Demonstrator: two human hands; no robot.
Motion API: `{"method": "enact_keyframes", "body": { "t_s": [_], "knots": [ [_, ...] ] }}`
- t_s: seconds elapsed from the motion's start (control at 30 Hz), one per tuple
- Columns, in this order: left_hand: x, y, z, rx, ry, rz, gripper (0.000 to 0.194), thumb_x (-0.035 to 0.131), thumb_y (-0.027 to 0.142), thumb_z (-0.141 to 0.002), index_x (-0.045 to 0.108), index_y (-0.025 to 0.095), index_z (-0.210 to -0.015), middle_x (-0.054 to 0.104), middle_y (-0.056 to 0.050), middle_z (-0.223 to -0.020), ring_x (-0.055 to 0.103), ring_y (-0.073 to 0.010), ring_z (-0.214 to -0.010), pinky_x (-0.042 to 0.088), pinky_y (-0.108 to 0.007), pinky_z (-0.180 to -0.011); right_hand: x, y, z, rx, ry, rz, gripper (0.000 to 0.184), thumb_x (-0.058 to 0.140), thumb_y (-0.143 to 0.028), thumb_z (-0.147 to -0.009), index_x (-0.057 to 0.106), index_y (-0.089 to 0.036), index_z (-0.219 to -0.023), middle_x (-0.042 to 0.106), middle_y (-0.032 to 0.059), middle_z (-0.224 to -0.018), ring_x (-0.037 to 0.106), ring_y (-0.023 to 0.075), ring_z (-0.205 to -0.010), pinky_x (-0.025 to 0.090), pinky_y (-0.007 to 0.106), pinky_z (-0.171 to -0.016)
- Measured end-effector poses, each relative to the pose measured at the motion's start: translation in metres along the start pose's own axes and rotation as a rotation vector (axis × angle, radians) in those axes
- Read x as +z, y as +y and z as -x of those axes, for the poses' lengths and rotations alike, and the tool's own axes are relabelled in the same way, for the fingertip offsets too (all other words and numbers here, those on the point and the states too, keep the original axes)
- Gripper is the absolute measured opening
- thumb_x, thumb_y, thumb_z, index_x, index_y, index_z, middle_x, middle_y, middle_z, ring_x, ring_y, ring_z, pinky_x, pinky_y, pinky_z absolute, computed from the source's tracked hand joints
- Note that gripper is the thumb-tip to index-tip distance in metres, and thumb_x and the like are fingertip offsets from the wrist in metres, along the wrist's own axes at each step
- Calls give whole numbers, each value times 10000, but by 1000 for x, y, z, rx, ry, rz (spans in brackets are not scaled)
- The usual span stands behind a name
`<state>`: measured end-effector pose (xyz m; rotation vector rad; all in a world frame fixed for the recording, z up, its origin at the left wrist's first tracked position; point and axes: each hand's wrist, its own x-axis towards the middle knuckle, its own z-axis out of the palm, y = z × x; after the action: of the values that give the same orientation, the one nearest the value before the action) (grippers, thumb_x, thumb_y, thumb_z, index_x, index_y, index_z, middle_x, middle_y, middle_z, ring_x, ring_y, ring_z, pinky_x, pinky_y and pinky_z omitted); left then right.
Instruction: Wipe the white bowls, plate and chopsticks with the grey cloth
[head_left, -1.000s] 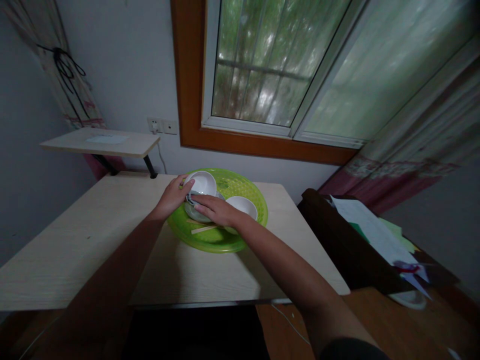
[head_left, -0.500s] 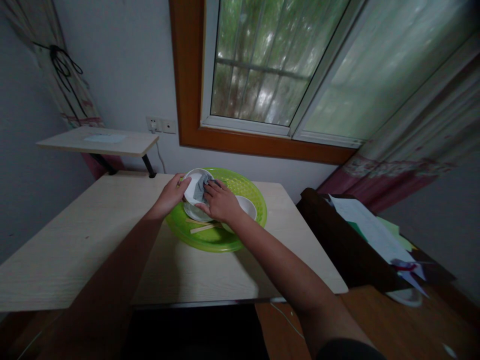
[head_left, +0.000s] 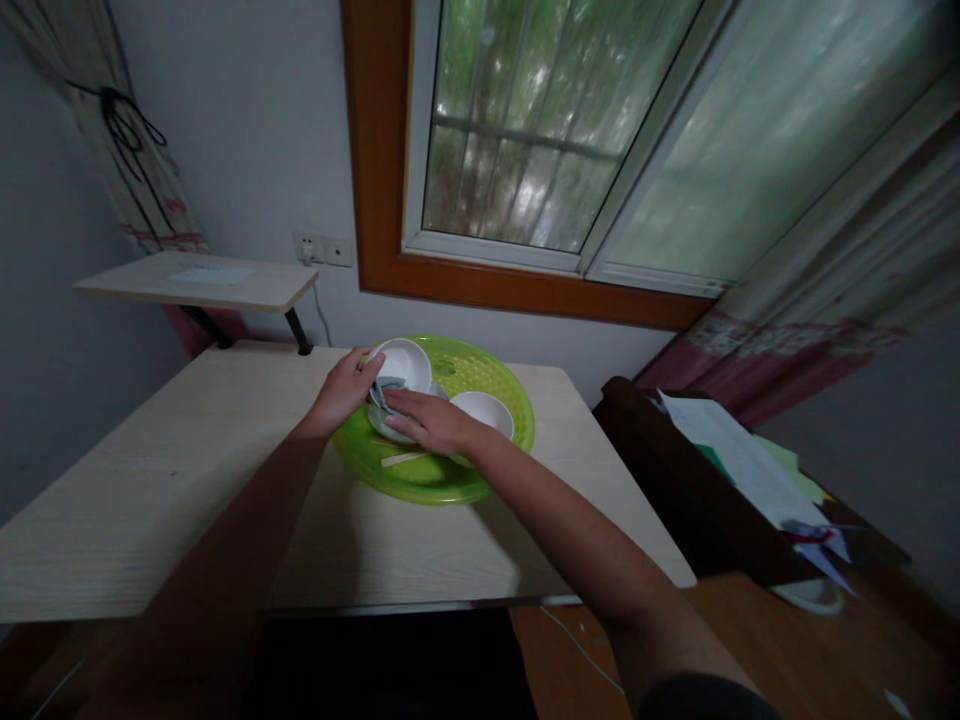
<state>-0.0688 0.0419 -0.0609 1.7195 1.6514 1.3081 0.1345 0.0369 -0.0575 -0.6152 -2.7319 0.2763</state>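
My left hand point(head_left: 341, 392) grips the left rim of a white bowl point(head_left: 409, 362), which is tilted above the green tray point(head_left: 442, 490). A grey cloth point(head_left: 380, 388) lies against the bowl's near side, pressed there under the fingers of my right hand point(head_left: 431, 418). Below the held bowl, another dish point(head_left: 382, 428) shows in part on the tray. A second white bowl point(head_left: 491, 408) rests on the tray to the right, partly behind my right wrist. Light wooden chopsticks point(head_left: 401, 459) lie at the tray's near side, partly covered by my right hand.
The tray sits on a pale wooden desk point(head_left: 187, 480). A raised shelf point(head_left: 202, 280) with a paper on it stands at the back left. Beyond the desk's right edge is a dark brown piece of furniture point(head_left: 675, 480) with papers point(head_left: 742, 450). A window rises behind.
My right hand has moved the cloth from the bowl's inside down to its near left edge, uncovering the white interior. More of the right-hand bowl shows now. My left hand keeps its hold.
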Motion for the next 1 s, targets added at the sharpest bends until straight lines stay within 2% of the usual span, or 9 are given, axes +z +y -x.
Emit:
{"method": "enact_keyframes", "body": {
  "t_s": [0.17,0.27,0.37,0.47,0.57,0.7,0.8,0.9,1.0],
  "knots": [
    [0,-5,-1,28,2,-1,528,469,570,-916,639,172,-1218,682,-111,-1227,624,-247,-1086,467,-375,-992,2,11,-3,65,12,207,550,295,-473,-1065,703,-146,-1235,652,122,-1350,601,243,-1255,432,391,-1100],
    [1,-7,-1,26,-25,15,529,473,578,-912,644,187,-1226,695,-98,-1205,639,-239,-1046,491,-354,-945,5,17,-3,92,85,363,519,407,-485,-1036,730,-104,-1179,654,162,-1333,508,281,-1356,347,432,-1172],
    [1,-6,-1,16,-49,22,525,479,580,-907,655,194,-1216,704,-85,-1177,647,-234,-1014,504,-339,-907,8,19,-1,127,166,446,548,454,-511,-1013,700,-67,-1220,595,186,-1406,409,301,-1433,262,461,-1218],
    [0,-4,0,9,-44,20,514,479,577,-907,666,199,-1200,709,-75,-1156,648,-231,-1007,506,-330,-893,7,16,-1,128,193,472,581,446,-535,-1009,691,-57,-1230,580,202,-1417,396,306,-1435,224,476,-1225],
    [-1,-2,1,-5,-22,14,518,475,581,-906,673,199,-1194,714,-73,-1140,646,-230,-995,514,-315,-860,1,9,-3,119,154,465,572,431,-554,-1008,748,-89,-1111,693,196,-1233,522,300,-1301,255,473,-1195],
    [-1,-1,2,-27,-7,28,524,461,581,-912,674,186,-1183,717,-79,-1119,648,-220,-926,522,-291,-758,-7,1,-5,95,34,422,613,357,-562,-1027,767,-109,-979,748,165,-958,649,263,-1002,397,431,-1038],
    [-1,-2,1,-28,-24,24,527,462,581,-911,669,181,-1184,714,-84,-1125,652,-220,-909,525,-297,-747,-10,-2,-4,57,-33,309,576,338,-547,-1038,736,-131,-1059,743,142,-1010,665,239,-956,449,368,-915],
    [0,-3,-1,-1,-14,-6,503,469,570,-910,675,190,-1166,710,-84,-1157,647,-238,-1002,516,-331,-870,-11,-3,-1,27,-31,134,491,335,-489,-1057,673,-167,-1211,726,107,-1150,663,211,-1035,450,316,-913],
    [1,-4,-2,8,-5,-28,486,471,557,-912,677,195,-1162,711,-87,-1174,642,-248,-1050,493,-358,-947,-10,-3,-1,37,-11,24,499,263,-442,-1080,667,-185,-1221,724,84,-1191,662,187,-1067,449,292,-925]
  ]
}}
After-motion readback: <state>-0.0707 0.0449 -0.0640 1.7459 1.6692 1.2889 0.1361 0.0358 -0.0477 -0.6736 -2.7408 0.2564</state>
